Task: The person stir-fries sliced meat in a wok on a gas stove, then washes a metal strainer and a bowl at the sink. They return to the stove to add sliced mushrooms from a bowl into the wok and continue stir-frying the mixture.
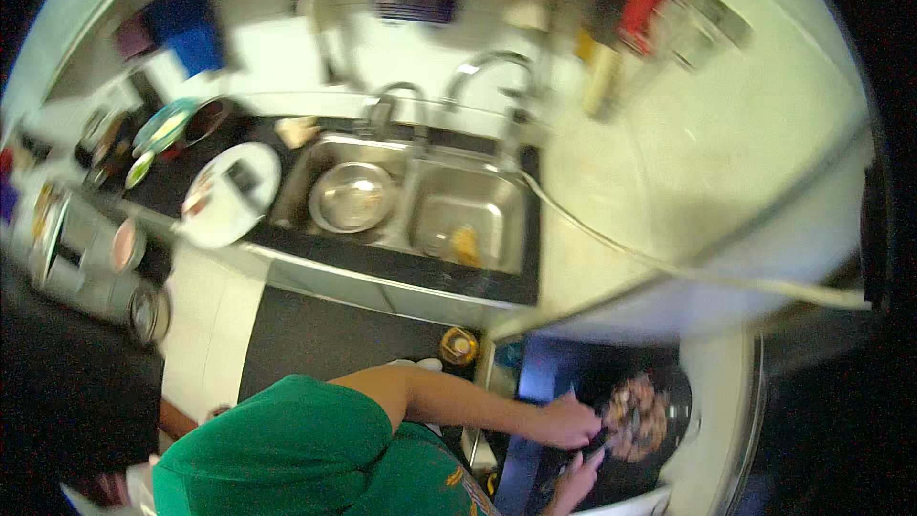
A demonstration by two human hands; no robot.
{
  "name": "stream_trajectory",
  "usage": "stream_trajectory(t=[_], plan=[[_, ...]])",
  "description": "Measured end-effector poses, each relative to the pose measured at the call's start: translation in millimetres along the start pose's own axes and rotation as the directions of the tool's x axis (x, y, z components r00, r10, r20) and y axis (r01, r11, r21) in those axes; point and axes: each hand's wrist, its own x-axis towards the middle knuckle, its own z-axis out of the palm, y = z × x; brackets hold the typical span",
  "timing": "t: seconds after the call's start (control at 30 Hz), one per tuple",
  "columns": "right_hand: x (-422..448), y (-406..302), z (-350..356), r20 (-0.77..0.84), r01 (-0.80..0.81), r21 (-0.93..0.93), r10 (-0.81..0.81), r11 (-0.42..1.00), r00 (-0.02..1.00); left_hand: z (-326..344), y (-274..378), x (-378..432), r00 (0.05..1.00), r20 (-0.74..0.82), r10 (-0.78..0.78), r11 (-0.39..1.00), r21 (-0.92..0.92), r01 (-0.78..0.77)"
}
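Observation:
At the lower right, browned pieces of food [636, 419] lie in a dark, shiny pan or on a dark cooking surface. My left hand [569, 421] is at their left edge with curled fingers; a small pale tip shows above it, but blur hides what it may hold. Just below, my right hand [577, 481] has its fingers closed around a thin, light utensil [609, 444], whose end reaches the food. The kind of utensil cannot be told. My left arm, in a green sleeve, stretches across the lower middle.
A double steel sink [469, 211] holds a metal bowl [352, 197] and a yellow item [466, 245]. Left of it, a white board or plate [233, 193] bears a dark object. A pale hose [609, 240] runs rightward. A round yellow-and-black item [458, 346] sits near my forearm.

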Motion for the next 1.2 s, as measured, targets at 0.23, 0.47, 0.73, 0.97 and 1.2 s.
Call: stream_trajectory(t=[0.23, 0.47, 0.73, 0.97, 1.2], plan=[[-13, -171, -53, 0.351, 0.323, 0.431, -0.486, 0.843, 0.8, -112, 10, -142, 0.912, -0.407, -0.058, 0.989, -0.148, -0.003], [-133, -378, 56, 0.61, 0.198, 0.722, -0.746, 0.662, 0.268, -173, -28, -381, 0.632, -0.681, -0.371, 0.925, -0.211, 0.316], [-289, -546, 151, 0.55, 0.297, 0.806, -0.833, 0.512, -0.055, -240, -44, -579, 0.218, -0.718, -0.661, 0.723, -0.533, 0.439], [-259, -603, 243, 0.755, -0.182, 0.655, -0.644, 0.733, 0.124, -286, -110, -605, 0.245, -0.691, -0.68, 0.703, -0.519, 0.487], [-19, -552, 509, 0.815, -0.337, 0.379, -0.138, 0.862, 0.562, -331, -160, -565, 0.28, -0.674, -0.684, 0.702, -0.503, 0.504]])
